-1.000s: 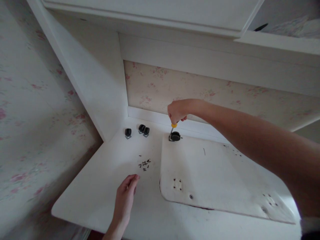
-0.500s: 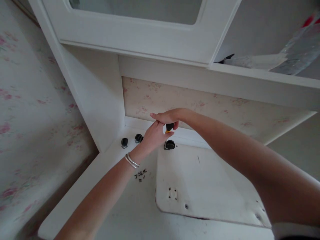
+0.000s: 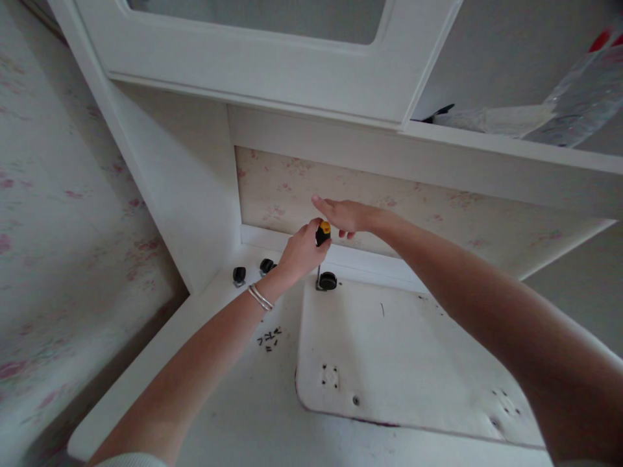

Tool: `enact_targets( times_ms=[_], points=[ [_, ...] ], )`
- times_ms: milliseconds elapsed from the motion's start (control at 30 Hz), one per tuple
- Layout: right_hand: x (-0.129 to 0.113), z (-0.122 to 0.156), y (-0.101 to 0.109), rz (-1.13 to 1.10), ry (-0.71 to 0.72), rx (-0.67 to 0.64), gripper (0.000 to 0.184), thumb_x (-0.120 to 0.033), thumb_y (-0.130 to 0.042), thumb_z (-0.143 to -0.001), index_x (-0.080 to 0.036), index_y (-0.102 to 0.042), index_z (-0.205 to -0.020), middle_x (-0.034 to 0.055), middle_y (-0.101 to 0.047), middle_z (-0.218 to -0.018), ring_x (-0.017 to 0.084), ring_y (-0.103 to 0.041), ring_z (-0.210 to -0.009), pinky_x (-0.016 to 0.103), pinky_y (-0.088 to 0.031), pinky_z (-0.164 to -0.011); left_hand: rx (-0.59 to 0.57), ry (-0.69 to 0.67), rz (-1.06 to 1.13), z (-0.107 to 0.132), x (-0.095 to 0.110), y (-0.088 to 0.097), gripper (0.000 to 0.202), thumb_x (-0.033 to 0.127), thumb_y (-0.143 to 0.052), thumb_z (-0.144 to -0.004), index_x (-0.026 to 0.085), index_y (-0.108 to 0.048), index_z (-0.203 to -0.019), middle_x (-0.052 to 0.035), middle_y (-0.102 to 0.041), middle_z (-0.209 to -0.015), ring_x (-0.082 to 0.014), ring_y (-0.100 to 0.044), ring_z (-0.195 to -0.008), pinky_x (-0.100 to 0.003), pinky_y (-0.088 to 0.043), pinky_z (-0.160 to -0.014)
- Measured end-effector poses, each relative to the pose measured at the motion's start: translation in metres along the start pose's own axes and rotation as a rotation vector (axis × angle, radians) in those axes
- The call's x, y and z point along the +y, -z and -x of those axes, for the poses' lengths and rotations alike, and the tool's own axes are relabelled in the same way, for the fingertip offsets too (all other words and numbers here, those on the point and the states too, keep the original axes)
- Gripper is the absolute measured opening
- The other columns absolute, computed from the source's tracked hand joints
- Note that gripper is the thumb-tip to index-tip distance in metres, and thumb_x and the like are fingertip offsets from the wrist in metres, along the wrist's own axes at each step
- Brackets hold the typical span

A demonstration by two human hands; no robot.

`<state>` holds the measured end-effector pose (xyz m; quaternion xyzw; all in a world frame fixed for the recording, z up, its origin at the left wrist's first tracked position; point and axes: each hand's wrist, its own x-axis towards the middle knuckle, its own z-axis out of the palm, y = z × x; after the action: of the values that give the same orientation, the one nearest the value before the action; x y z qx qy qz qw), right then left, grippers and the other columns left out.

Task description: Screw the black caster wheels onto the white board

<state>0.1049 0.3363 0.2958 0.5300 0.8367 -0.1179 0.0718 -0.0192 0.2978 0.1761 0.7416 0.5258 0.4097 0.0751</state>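
My left hand (image 3: pixel 302 250) is wrapped round the black and yellow handle of a screwdriver (image 3: pixel 323 233). The screwdriver's shaft points down to the metal plate of a black caster wheel (image 3: pixel 328 281), at the far left corner of a white board (image 3: pixel 370 344). Just above and right of the handle, my right hand (image 3: pixel 346 215) is off the screwdriver, its thumb stretched out and its fingers loosely bent. Screw holes mark the board's near corners.
Loose caster wheels (image 3: pixel 239 275) stand on the white desktop (image 3: pixel 233 402) to the left. Several small screws (image 3: pixel 269 338) lie left of the board. A cabinet (image 3: pixel 253 71) overhangs the work, and a side panel (image 3: pixel 180 175) rises on the left.
My right hand has come off the screwdriver handle and lifted up and slightly right. My left hand now grips the handle, whose yellow end shows.
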Motion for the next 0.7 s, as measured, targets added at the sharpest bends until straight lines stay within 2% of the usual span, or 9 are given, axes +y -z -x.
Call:
enact_targets(
  times_ms=[67,167,267,367,433,500,567,633,700],
  points=[
    [0.01,0.017,-0.001,-0.105,0.012,0.143,0.091,-0.074,0.003,-0.089,-0.019,-0.04,-0.147,0.0163,-0.066,-0.128,0.019,-0.069,-0.068,0.028,-0.05,-0.062,-0.026,-0.011,-0.03,-0.002,-0.005,0.007,0.052,0.028,-0.054,-0.093,0.02,-0.042,-0.144,-0.0121,-0.071,-0.109,-0.0245,-0.069,-0.089,-0.034,-0.05,-0.078],
    [0.028,0.051,-0.014,-0.244,0.028,0.258,0.086,-0.075,-0.005,-0.091,-0.02,-0.05,-0.139,0.0139,-0.068,-0.122,0.017,-0.068,-0.066,0.027,-0.049,-0.061,-0.086,-0.049,-0.105,-0.008,-0.012,0.015,0.05,0.026,-0.05,-0.094,0.023,-0.043,-0.143,-0.0117,-0.072,-0.107,-0.026,-0.069,-0.093,-0.034,-0.049,-0.079],
    [0.046,0.092,-0.04,-0.393,-0.006,0.268,0.082,-0.075,-0.011,-0.092,-0.02,-0.056,-0.133,0.0127,-0.07,-0.116,0.018,-0.067,-0.068,0.027,-0.05,-0.061,-0.121,-0.08,-0.173,-0.012,-0.013,0.019,0.043,0.034,-0.049,-0.095,0.022,-0.05,-0.137,-0.0117,-0.073,-0.103,-0.0269,-0.069,-0.091,-0.034,-0.048,-0.078],
    [0.063,0.133,-0.075,-0.561,-0.083,0.221,0.08,-0.076,-0.014,-0.092,-0.021,-0.063,-0.124,0.0119,-0.071,-0.112,0.02,-0.067,-0.072,0.031,-0.051,-0.062,-0.126,-0.12,-0.203,-0.017,-0.007,0.022,0.04,0.048,-0.044,-0.097,0.022,-0.059,-0.124,-0.0109,-0.073,-0.096,-0.0263,-0.068,-0.086,-0.034,-0.047,-0.077],
    [0.072,0.159,-0.102,-0.72,-0.092,0.195,0.075,-0.075,-0.019,-0.092,-0.023,-0.065,-0.12,0.0106,-0.071,-0.109,0.02,-0.066,-0.072,0.033,-0.052,-0.064,-0.153,-0.112,-0.198,-0.022,-0.001,0.024,0.04,0.049,-0.041,-0.098,0.021,-0.063,-0.117,-0.0092,-0.073,-0.09,-0.0231,-0.068,-0.079,-0.032,-0.047,-0.075],
    [0.077,0.186,-0.128,-0.888,-0.097,0.187,0.07,-0.072,-0.019,-0.093,-0.026,-0.067,-0.116,0.0098,-0.071,-0.104,0.021,-0.064,-0.07,0.036,-0.053,-0.065,-0.242,-0.06,-0.181,-0.031,0.007,0.027,0.037,0.042,-0.04,-0.099,0.02,-0.064,-0.115,-0.007,-0.072,-0.085,-0.018,-0.065,-0.064,-0.03,-0.046,-0.07],
    [0.078,0.211,-0.155,-1.037,-0.086,0.151,0.066,-0.069,-0.019,-0.095,-0.03,-0.068,-0.114,0.0103,-0.071,-0.102,0.024,-0.064,-0.073,0.04,-0.053,-0.068,-0.391,-0.002,-0.182,-0.042,0.015,0.031,0.035,0.034,-0.041,-0.097,0.016,-0.065,-0.115,-0.006,-0.07,-0.081,-0.0146,-0.062,-0.054,-0.029,-0.046,-0.067],
    [0.078,0.233,-0.181,-1.131,-0.1,0.109,0.064,-0.067,-0.018,-0.096,-0.033,-0.069,-0.113,0.0104,-0.07,-0.099,0.025,-0.063,-0.074,0.044,-0.053,-0.07,-0.534,0.03,-0.231,-0.054,0.02,0.035,0.035,0.028,-0.042,-0.095,0.01,-0.067,-0.112,-0.0074,-0.069,-0.077,-0.0164,-0.064,-0.058,-0.031,-0.046,-0.069],
    [0.078,0.249,-0.208,-1.192,-0.13,0.102,0.063,-0.065,-0.018,-0.096,-0.034,-0.069,-0.113,0.0107,-0.07,-0.098,0.026,-0.062,-0.073,0.047,-0.052,-0.072,-0.615,0.035,-0.299,-0.063,0.022,0.038,0.036,0.026,-0.044,-0.094,0.006,-0.068,-0.112,-0.0104,-0.069,-0.078,-0.0213,-0.067,-0.073,-0.033,-0.046,-0.075]
  ],
)
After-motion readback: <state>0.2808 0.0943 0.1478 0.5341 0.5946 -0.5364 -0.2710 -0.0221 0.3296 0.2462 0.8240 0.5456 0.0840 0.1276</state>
